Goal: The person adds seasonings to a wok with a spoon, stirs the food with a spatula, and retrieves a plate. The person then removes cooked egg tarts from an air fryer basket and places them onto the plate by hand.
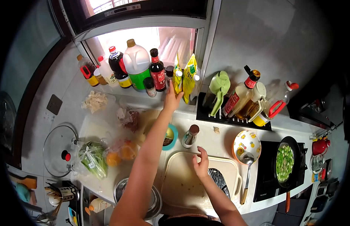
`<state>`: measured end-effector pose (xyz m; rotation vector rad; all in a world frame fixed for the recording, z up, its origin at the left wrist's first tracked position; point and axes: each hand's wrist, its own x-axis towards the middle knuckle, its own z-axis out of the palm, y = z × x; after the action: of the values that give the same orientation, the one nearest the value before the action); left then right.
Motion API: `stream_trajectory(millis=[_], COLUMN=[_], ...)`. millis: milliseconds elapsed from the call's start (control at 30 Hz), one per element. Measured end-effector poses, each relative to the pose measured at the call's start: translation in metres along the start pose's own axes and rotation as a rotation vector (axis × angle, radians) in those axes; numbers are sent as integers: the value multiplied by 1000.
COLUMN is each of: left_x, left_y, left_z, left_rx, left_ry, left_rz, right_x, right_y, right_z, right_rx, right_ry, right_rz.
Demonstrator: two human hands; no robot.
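Note:
My left hand (172,100) reaches up to the windowsill, its fingers apart at the base of a yellow pouch (177,80) with a white cap. A second yellow pouch (189,81) stands just right of it, and a dark-capped jar (169,71) is behind the fingertips. Whether the fingers touch the pouch is not clear. Over the cream cutting board (182,184), my right hand (200,164) is empty with its fingers spread. Near it stands a brown-capped shaker bottle (191,136). A patterned knife (219,182) lies on the board, partly under my right forearm.
Bottles line the sill, including a large white jug (136,62). A fruit-patterned bowl (237,145) with a ladle (248,162) sits right of the board. Beyond is a pan (284,162) of chopped greens on the stove. Bagged greens (93,158) and a metal bowl (157,203) are left.

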<state>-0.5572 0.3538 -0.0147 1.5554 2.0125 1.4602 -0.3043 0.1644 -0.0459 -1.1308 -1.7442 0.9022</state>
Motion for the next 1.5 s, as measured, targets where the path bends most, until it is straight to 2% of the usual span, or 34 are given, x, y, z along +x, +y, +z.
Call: stream_trajectory(millis=[33,67,200,300,333,367,467,567,633,733,833,867,967,1000,1100,1133,1233,1267,1300,1367,1400,1433,1500], left_x=[-5,-14,-81,-149,-169,-187,-229,-236,-229,-223,-235,-241,-269,-277,-297,-304,-326,-336,-346,-366,-373,-381,-389], left_y=[5,1,1,1,2,5,17,58,94,157,209,215,242,249,272,287,307,317,335,376,384,394,405], left_z=[-4,-7,-34,-53,-54,-54,-58,-71,-79,-90,-88,-81,-65,-57,-39,-35,-4,7,14,27,37,46,66], left_rx=[-8,-31,-208,-90,-110,-132,-198,-295,-338,-458,-455,-361,-364,-366,-303,-350,-423,-512,-518,-534,-420,-399,-351], left_ry=[-4,51,116,89,151,213,209,143,53,-94,-237,-233,-302,-321,-366,-415,-579,-666,-695,-757,-703,-789,-722], left_rz=[-37,24,-97,-219,-153,-88,-139,-144,-15,201,181,206,175,195,321,271,221,200,216,249,435,315,590], right_x=[2,4,31,57,62,64,64,50,38,7,-35,-48,-83,-94,-125,-138,-178,-190,-204,-223,-235,-246,-270], right_y=[4,10,13,14,14,13,5,-19,-36,-68,-72,-74,-66,-63,-59,-47,-34,-24,-25,-9,-3,3,9], right_z=[3,3,13,24,28,31,31,9,-14,-55,-83,-94,-133,-148,-193,-206,-248,-264,-280,-316,-330,-346,-371], right_rx=[9,-28,-90,-136,-2,3,43,86,60,-59,-137,-146,-193,-174,52,86,508,485,612,755,782,820,703], right_ry=[26,-19,-37,-26,-122,-113,-72,-53,-92,-4,79,107,46,-14,-143,-189,-183,-220,-180,-315,-325,-374,-329], right_rz=[13,36,38,-130,0,23,35,-38,-77,-260,-188,-145,-143,-64,-8,-6,161,157,232,315,319,324,295])
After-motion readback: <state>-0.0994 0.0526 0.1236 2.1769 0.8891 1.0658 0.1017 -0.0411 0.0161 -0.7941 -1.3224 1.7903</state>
